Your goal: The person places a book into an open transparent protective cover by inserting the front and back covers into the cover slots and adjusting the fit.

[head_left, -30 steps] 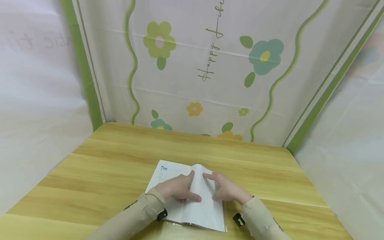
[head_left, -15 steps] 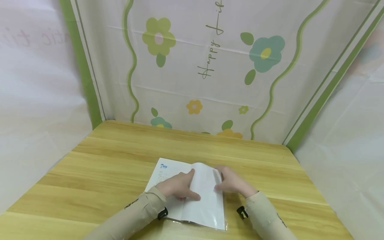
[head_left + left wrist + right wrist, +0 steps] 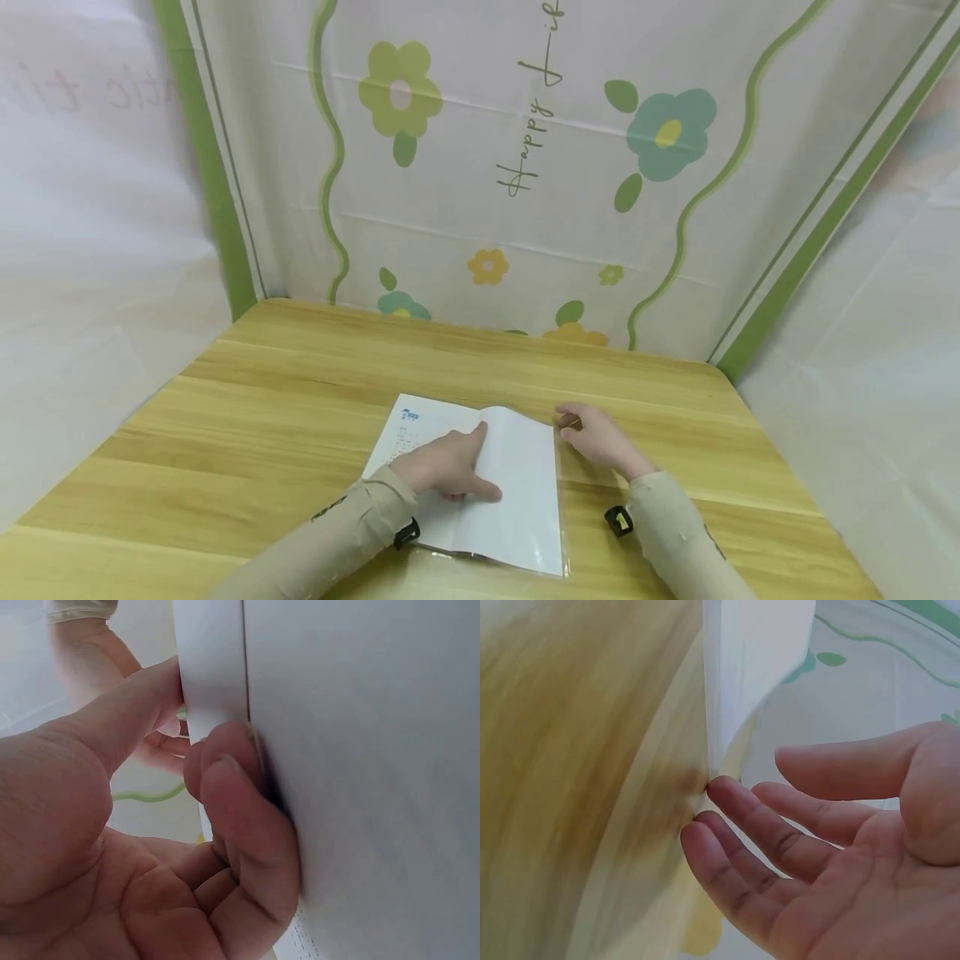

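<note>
An open book with white pages lies on the wooden table, a clear plastic cover edge showing along its right side. Small print and a blue mark are on its left page. My left hand rests across the middle of the book, thumb and forefinger spread apart. In the left wrist view its other fingers bend against the page. At the book's far right corner is my right hand. The right wrist view shows its fingertips at the book's edge and the thumb held away from it.
Wooden tabletop surrounds the book. A white curtain with printed flowers hangs behind the table, and pale sheets stand at both sides. Black straps show at the wrists.
My right hand has moved off the right page, outward and away from me, to the far right corner. The left hand has stayed in place on the book.
</note>
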A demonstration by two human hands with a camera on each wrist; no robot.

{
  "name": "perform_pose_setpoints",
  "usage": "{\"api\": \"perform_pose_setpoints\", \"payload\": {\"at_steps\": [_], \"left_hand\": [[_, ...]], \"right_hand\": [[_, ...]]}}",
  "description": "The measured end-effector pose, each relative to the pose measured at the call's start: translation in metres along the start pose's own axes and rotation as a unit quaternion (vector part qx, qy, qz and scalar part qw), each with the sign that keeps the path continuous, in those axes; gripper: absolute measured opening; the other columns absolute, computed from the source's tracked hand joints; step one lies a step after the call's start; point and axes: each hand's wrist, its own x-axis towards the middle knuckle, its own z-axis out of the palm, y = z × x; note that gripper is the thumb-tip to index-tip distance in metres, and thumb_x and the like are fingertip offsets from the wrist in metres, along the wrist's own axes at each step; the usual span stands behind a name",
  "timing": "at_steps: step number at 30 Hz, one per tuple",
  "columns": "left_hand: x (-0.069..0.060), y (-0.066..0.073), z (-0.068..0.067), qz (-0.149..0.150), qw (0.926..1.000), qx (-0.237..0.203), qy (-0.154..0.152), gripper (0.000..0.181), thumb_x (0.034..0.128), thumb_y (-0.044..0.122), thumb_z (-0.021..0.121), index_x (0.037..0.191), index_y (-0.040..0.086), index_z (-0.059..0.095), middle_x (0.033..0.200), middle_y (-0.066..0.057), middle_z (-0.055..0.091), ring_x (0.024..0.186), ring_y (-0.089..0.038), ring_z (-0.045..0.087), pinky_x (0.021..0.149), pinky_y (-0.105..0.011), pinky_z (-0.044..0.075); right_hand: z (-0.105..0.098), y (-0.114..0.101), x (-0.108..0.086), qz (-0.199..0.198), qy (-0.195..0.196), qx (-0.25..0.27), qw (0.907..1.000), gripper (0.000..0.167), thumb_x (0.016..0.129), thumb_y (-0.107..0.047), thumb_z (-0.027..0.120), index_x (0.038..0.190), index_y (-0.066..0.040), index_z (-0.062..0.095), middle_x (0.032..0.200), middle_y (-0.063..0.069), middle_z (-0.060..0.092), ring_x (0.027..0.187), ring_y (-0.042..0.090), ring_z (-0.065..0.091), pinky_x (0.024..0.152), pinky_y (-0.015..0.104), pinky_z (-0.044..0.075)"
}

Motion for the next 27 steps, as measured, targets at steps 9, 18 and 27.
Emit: {"api": "perform_pose_setpoints", "payload": {"at_steps": [9, 18, 27], "left_hand": [[-0.001, 0.000, -0.001, 0.006, 0.9999, -0.006, -0.007, 0.107, 0.0806, 0.032, 0.082, 0.155, -0.003, 0.014, 0.060, -0.004, 0.056, 0.045, -0.013, 0.049, 0.043, -0.024, 0.041], [-0.002, 0.000, -0.004, 0.006, 0.9997, -0.016, -0.014, 0.105, 0.0816, 0.032, 0.082, 0.154, -0.005, 0.014, 0.057, -0.006, 0.055, 0.046, -0.014, 0.048, 0.045, -0.024, 0.041], [-0.004, 0.000, -0.008, 0.014, 0.9993, -0.026, -0.023, 0.103, 0.0829, 0.033, 0.080, 0.153, -0.007, 0.016, 0.058, -0.006, 0.056, 0.048, -0.014, 0.050, 0.048, -0.025, 0.045]], "right_hand": [[0.001, -0.003, 0.000, 0.023, -0.004, 0.079, 0.9966, 0.047, 0.093, -0.001, 0.061, 0.137, 0.008, 0.049, 0.115, 0.016, 0.059, 0.104, 0.028, 0.057, 0.086, 0.042, 0.052], [-0.005, 0.001, 0.001, 0.059, -0.014, 0.182, 0.9815, 0.039, 0.096, 0.001, 0.055, 0.128, 0.022, 0.048, 0.092, 0.019, 0.064, 0.076, 0.025, 0.063, 0.069, 0.039, 0.057], [-0.013, 0.002, -0.004, 0.069, -0.104, 0.213, 0.9691, 0.016, 0.096, -0.001, 0.057, 0.086, 0.009, 0.065, 0.072, 0.014, 0.064, 0.062, 0.022, 0.065, 0.064, 0.040, 0.059]]}}
